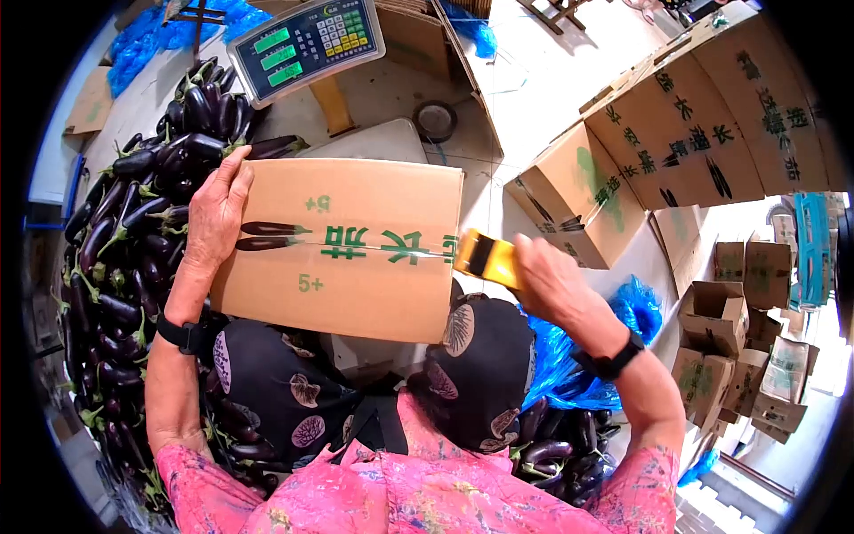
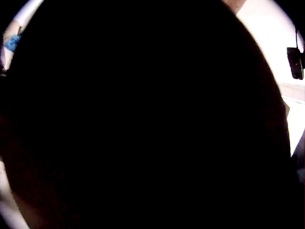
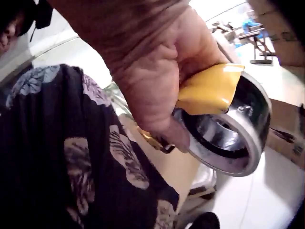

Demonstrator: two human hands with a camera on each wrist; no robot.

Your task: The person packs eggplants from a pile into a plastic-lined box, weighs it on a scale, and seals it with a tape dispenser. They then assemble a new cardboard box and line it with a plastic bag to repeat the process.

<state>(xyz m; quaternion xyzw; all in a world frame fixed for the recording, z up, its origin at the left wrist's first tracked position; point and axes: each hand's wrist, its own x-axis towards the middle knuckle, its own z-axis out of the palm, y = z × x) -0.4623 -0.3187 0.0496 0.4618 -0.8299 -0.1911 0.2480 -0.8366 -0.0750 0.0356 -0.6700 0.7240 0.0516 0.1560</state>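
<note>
A closed cardboard box (image 1: 356, 307) with green print lies across the person's knees in the head view. At its left end the left hand (image 1: 218, 209) rests against the edge, fingers extended near the top corner. Just off the box's right edge, the right hand (image 1: 550, 278) grips a yellow tape dispenser (image 1: 498, 261). In the right wrist view, the right hand (image 3: 162, 71) wraps around the yellow dispenser (image 3: 212, 90), which carries a wide tape roll (image 3: 255, 107). Clear tape runs along the box's middle seam. The left wrist view is almost wholly black.
Eggplants (image 1: 116, 311) are heaped along the left, more (image 1: 551, 449) at lower right. A digital scale display (image 1: 307, 49) stands beyond the box, with a tape roll (image 1: 435, 121) nearby. Printed boxes (image 1: 676, 133) and blue plastic (image 1: 578, 356) lie to the right.
</note>
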